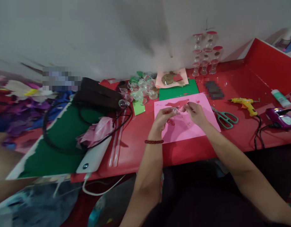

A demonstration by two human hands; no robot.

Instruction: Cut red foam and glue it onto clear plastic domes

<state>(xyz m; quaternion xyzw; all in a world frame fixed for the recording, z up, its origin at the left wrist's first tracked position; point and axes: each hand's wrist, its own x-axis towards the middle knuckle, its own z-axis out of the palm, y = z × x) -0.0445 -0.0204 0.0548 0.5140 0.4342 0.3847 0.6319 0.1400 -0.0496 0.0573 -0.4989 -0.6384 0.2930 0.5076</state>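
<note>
Over a pink paper sheet point(178, 134), my two hands meet with their fingers pinched together. My left hand point(165, 116), with a red bead bracelet point(154, 142) at the wrist, grips a small clear plastic piece point(179, 110). From the other side, my right hand point(194, 113) closes on the same piece; its exact shape is too small to tell. Beside my left fingers lies a round red piece point(170, 122). Cut red paper point(177, 103) rests on the sheet behind my hands.
Right of the sheet lie green-handled scissors point(227, 119), a yellow glue gun point(244, 104) and a glue bottle point(281, 98). Clear plastic cups point(143, 88) are heaped behind; stacked hourglass-like cups point(204, 61) stand by the wall. Leftward are a power bank point(92, 157) and black cable point(44, 126).
</note>
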